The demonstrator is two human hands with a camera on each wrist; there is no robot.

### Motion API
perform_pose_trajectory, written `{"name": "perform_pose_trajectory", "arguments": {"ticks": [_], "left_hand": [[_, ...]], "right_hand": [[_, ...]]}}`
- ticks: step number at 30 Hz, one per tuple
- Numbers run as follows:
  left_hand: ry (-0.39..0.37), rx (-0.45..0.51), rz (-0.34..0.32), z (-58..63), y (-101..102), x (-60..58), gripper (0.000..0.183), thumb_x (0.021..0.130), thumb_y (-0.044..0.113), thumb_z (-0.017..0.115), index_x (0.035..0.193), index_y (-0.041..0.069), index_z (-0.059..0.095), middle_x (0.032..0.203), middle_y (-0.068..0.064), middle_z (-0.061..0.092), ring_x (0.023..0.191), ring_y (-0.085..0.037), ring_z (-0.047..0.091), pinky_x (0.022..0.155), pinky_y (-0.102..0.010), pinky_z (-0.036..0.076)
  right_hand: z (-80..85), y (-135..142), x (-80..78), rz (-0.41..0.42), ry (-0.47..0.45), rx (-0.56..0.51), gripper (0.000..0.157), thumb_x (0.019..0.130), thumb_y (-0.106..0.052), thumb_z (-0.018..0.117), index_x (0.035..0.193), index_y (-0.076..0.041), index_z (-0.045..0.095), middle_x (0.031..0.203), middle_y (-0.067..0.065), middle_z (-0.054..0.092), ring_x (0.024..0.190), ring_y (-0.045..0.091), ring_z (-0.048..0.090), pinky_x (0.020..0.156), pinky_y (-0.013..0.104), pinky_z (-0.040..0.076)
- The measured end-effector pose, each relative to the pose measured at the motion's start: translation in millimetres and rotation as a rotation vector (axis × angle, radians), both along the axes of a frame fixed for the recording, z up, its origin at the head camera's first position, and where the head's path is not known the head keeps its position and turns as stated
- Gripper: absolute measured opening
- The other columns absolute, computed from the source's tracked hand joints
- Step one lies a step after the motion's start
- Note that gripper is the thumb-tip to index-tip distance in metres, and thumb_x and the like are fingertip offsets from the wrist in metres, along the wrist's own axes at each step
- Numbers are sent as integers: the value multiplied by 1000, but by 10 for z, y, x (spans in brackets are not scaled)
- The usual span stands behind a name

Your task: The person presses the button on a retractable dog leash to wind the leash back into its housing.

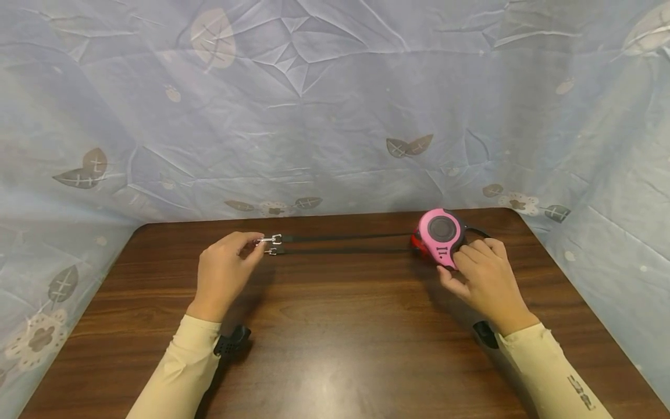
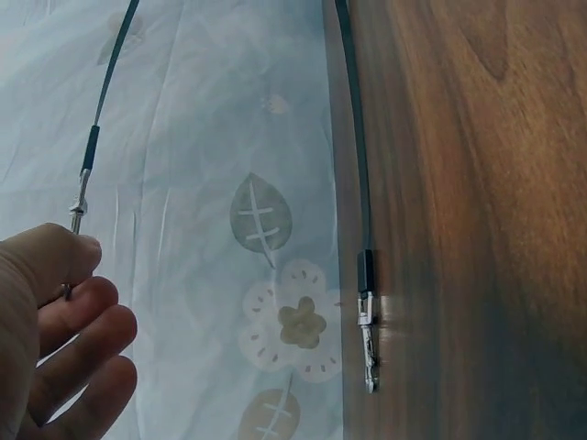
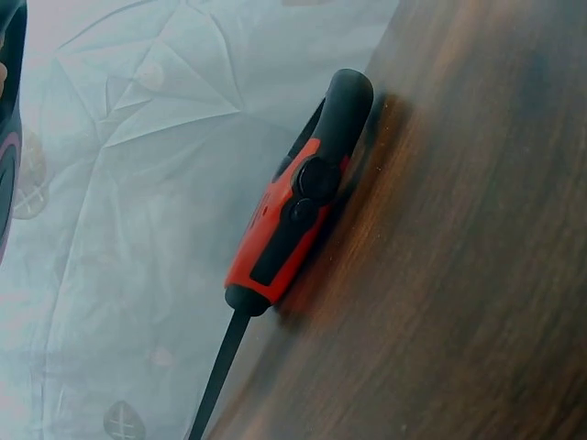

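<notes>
Near the brown tabletop's [image 1: 335, 326] far edge, left hand [image 1: 225, 269] pinches silver metal clip [image 2: 79, 197]; right hand [image 1: 483, 278] grips rounded pink plastic leash case [image 1: 427, 233], probably light, rigid, surest by its handle.

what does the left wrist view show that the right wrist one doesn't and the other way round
Left wrist only: the left hand pinching a metal clip, and a second clip further right in the picture.

Right wrist only: the red leash case, plus, cut off at the left edge, a sliver of the pink leash case and a bit of the right hand.

Both: the wooden table, the pale patterned cloth and dark strap, two lengths in the left view, one in the right.
</notes>
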State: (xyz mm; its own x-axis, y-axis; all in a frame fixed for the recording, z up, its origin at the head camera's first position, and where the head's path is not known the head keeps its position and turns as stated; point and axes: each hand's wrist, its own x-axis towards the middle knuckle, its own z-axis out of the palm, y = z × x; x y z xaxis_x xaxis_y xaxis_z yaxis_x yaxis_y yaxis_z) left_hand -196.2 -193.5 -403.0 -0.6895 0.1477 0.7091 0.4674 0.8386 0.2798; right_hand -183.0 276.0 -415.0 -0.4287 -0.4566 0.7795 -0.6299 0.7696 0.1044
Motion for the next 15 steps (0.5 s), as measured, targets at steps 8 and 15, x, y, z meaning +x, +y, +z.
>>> {"name": "perform_pose_trajectory", "arguments": {"ticks": [8, 15], "left_hand": [[3, 44, -5, 29, 6, 23, 16, 89, 16, 82, 102, 7, 81, 89, -6, 78, 72, -20, 73, 58, -40, 54], [34, 63, -22, 59, 34, 28, 16, 89, 16, 82, 102, 6, 80, 91, -8, 78, 73, -22, 73, 59, -42, 55]], "right_hand": [[-9, 22, -7, 15, 24, 4, 42, 98, -37, 54, 68, -10, 43, 63, 4, 43, 66, 30, 48, 78, 53, 38], [-3, 25, -2, 22, 66, -39, 43, 97, -35, 57, 64, -11, 42, 60, 4, 43, 63, 29, 45, 75, 53, 35]]}}
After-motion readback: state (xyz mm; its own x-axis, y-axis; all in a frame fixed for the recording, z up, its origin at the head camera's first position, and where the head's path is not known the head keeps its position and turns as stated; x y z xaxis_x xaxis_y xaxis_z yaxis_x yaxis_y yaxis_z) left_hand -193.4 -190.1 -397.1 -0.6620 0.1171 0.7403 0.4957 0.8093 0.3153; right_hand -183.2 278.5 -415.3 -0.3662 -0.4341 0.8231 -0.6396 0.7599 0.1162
